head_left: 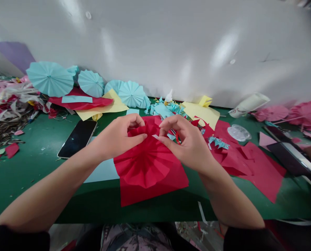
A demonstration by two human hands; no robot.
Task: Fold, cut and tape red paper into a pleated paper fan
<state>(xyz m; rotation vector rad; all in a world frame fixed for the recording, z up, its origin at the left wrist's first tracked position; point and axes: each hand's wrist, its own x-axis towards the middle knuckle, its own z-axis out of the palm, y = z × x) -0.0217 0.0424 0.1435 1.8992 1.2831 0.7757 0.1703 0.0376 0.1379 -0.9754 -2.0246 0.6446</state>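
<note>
A pleated red paper rosette hangs fanned out over a flat red paper sheet. My left hand is closed on the rosette's upper left edge, thumb in front and fingers behind. My right hand pinches a small white strip between thumb and forefinger, close to the rosette's upper right edge. I cannot tell whether the strip is stuck to the rosette. Something with a red handle shows partly behind my right hand. Under the rosette's left side lies a light blue sheet.
Several blue paper rosettes lean against the grey wall. A phone lies left on the green table. Blue scraps, red sheets, a clear plastic disc and pink rosettes fill the right side. Shredded scraps pile far left.
</note>
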